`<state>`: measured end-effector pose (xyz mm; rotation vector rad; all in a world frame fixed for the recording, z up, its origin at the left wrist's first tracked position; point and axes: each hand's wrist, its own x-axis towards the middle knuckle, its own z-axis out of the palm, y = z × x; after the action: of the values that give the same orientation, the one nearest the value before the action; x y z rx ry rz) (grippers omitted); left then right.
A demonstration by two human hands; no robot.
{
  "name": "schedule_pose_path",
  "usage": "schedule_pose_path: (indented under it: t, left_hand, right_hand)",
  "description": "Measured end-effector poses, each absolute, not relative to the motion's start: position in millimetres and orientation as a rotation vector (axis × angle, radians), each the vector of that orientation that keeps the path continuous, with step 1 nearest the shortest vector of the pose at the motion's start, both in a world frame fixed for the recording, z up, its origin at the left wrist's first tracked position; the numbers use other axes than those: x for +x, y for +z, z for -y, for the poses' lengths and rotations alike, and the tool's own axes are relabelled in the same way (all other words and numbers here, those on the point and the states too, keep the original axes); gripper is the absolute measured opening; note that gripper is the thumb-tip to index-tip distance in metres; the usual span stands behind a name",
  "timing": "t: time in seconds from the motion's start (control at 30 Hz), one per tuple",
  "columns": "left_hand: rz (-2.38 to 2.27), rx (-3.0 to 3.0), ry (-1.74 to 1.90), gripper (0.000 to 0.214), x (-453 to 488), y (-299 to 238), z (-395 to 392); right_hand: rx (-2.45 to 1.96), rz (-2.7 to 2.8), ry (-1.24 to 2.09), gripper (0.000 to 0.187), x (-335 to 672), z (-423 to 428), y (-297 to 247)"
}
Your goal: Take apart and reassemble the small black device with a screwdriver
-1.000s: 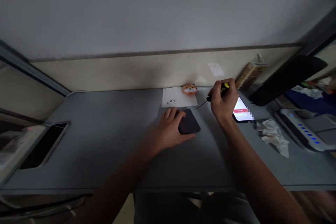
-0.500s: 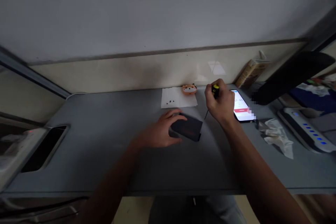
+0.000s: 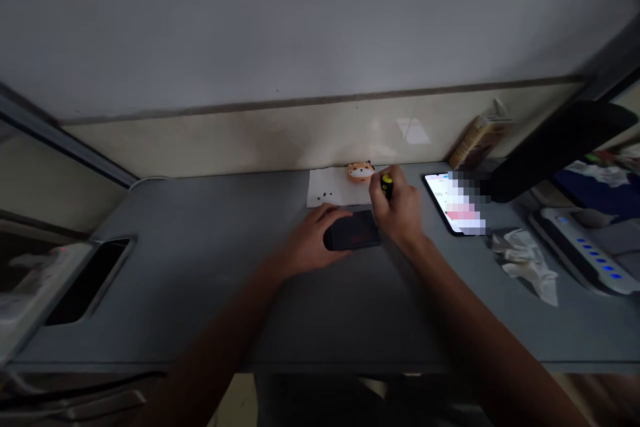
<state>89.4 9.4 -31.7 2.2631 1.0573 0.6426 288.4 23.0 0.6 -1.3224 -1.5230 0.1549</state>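
My left hand [image 3: 311, 239] rests on the left end of a dark rectangular device [image 3: 353, 230], fingers over its top, and that device lies flat on the grey desk [image 3: 210, 213]. My right hand [image 3: 399, 210] is shut around a small screwdriver [image 3: 387, 185] with a yellow and black handle, and the hand sits just right of the device. The screwdriver's shaft and tip are hidden behind the hand. Beyond the device lies a sheet of white paper [image 3: 335, 188] holding several tiny black screws [image 3: 327, 195].
An orange animal-shaped figurine [image 3: 360, 171] stands at the paper's far edge against the wall. A lit smartphone [image 3: 450, 203] lies to the right, near crumpled tissue [image 3: 525, 267]. A device with blue lights [image 3: 585, 253] sits at the far right, and a dark monitor [image 3: 560, 147] overhangs the desk.
My right hand has moved left and down with the screwdriver, closer to the device. The device has shifted slightly and lies flatter under my left hand. The smartphone is now uncovered.
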Motion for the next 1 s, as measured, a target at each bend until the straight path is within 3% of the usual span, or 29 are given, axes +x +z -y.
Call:
schedule_pose_path:
  t: [0.3, 0.67, 1.0]
  left_hand:
    - [-1.07, 2.23, 0.635, 0.064, 88.3, -32.9, -11.8]
    - [-1.189, 2.188, 0.511, 0.086, 78.5, -32.8, -15.7]
    - [-1.258, 2.208, 0.449, 0.045, 68.9, -18.6, -18.0]
  right_hand:
    - [-1.186, 1.233, 0.012, 0.017, 287.4, -16.1, -0.4]
    - [-1.047, 1.534, 0.249, 0.021, 255.7, -1.8, -13.9]
    - [-1.111, 1.271, 0.235, 0.025, 288.9, -23.9, 1.5]
